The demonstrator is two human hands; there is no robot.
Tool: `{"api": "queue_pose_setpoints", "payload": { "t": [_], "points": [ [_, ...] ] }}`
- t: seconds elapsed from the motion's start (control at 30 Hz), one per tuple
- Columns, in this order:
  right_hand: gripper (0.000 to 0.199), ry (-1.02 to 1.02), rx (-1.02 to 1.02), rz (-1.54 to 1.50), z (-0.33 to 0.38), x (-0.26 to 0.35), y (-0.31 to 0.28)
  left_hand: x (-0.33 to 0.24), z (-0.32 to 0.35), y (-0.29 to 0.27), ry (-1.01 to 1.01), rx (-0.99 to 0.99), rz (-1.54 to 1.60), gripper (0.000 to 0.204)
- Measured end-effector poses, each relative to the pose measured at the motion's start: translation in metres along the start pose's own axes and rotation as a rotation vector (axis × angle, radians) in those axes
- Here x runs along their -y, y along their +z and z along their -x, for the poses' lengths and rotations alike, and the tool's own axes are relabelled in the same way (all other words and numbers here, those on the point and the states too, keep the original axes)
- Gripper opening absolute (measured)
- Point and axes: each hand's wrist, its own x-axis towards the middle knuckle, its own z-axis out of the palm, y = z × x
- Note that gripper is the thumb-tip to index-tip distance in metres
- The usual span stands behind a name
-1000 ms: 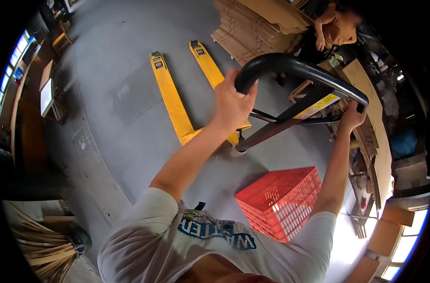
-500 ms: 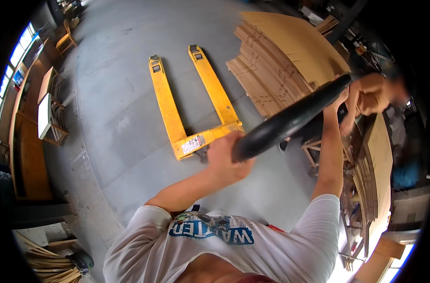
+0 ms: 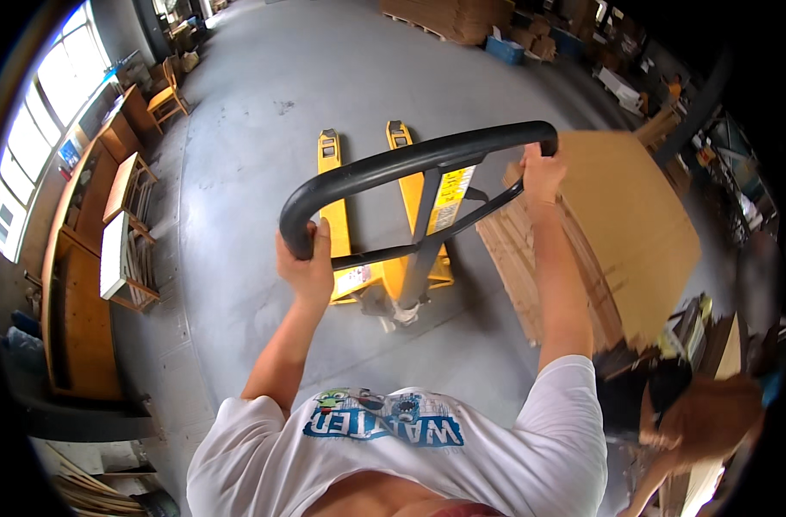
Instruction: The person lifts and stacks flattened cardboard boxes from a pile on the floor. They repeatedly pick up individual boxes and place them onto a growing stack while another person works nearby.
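Note:
A black loop handle [image 3: 419, 157] spans the space in front of my chest. My left hand [image 3: 305, 263] is closed around its left end, and my right hand [image 3: 543, 177] grips the right end, higher up. From the handle a dark shaft [image 3: 423, 233] with a yellow label runs down to a yellow pallet jack [image 3: 354, 280]. Its two forks [image 3: 333, 185] point away from me along the grey floor, with no load on them. The handle hides parts of the forks.
Right of the jack lies a large stack of brown sheets [image 3: 634, 233]. Another person [image 3: 711, 422] bends at the lower right. Along the left wall stand wooden benches [image 3: 121, 258] and a chair [image 3: 169, 95]. More brown stacks [image 3: 453, 19] are at the far end.
The handle has swung from slanting off to the right to lying across in front of me. My hands have spread apart with it. The person now appears lower right.

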Motion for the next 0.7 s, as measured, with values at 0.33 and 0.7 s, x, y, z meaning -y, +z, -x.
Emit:
{"api": "queue_pose_setpoints", "payload": {
  "t": [0.33,0.7],
  "points": [
    [0.016,0.085,-0.038,-0.099,-0.148,-0.107,0.289,0.203,-0.301,0.129,0.157,-0.062,-0.015,0.019],
    [0.018,-0.031,0.020,-0.135,-0.335,-0.258,0.595,0.426,-0.616,0.259,0.271,-0.153,-0.156,0.019]
  ]
}}
